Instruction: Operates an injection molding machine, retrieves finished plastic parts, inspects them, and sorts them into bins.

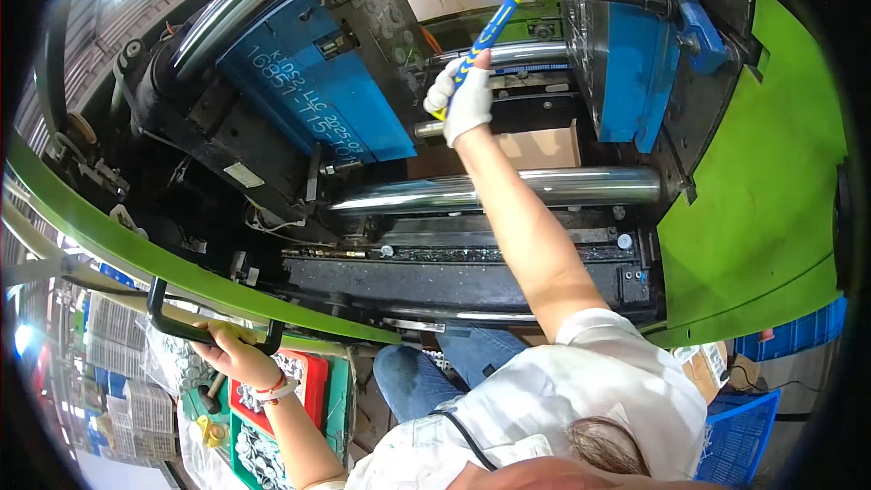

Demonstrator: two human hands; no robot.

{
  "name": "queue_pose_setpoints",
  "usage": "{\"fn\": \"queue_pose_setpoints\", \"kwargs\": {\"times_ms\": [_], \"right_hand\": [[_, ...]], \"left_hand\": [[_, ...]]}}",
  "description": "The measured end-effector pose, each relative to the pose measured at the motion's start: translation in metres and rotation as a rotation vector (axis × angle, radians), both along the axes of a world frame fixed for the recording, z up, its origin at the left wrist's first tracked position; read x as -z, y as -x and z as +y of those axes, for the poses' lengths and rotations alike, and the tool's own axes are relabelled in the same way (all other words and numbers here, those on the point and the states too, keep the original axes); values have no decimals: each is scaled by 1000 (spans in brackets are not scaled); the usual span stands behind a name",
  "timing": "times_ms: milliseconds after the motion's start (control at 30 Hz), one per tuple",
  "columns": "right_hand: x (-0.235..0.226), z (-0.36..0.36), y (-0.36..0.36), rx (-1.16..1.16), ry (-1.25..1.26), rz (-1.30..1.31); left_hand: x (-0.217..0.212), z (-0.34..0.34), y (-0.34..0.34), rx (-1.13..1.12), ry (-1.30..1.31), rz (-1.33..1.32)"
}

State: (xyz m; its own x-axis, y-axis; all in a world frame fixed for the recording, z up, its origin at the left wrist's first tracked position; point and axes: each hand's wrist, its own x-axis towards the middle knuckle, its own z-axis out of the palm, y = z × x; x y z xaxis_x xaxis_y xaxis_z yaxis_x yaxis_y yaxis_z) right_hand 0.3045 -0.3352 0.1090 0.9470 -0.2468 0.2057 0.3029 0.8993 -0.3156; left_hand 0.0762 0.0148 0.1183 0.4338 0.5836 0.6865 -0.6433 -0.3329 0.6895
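My right hand (468, 105), in a white glove, is closed round the handle of a blue and yellow mallet (493, 29). Its two-faced head points up and away, in the gap between two mould halves. The left mould half (318, 82) is blue steel with handwriting on it; the right mould half (626, 82) is blue with a grey metal face. The mallet's head is nearer the right half and appears apart from it. My bare left hand (238, 361) wraps round a black pull handle (163, 319) on the green machine door (118, 245).
Polished tie bars (581, 186) run across the machine's opening. A green panel (753, 209) stands at the right. A red tray (313, 390) and a green tray (249, 476) hold small parts at lower left, beside a hammer (212, 394). A blue crate (739, 436) sits at lower right.
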Motion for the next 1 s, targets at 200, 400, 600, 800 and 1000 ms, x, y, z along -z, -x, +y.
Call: {"fn": "queue_pose_setpoints", "kwargs": {"times_ms": [200,400,600,800,1000], "right_hand": [[1,48,4,-257,283,242],[0,0,-14,-3,179,147],[-14,6,-76,26,124,202],[-39,-40,-53,-284,498,281],[-39,-64,-51,-75,8,130]], "left_hand": [[2,7,1,-30,-31,37],[3,8,4,37,5,2],[-1,-2,-3,-118,-27,33],[9,9,-1,-54,-47,12],[4,1,-2,-193,-56,26]]}}
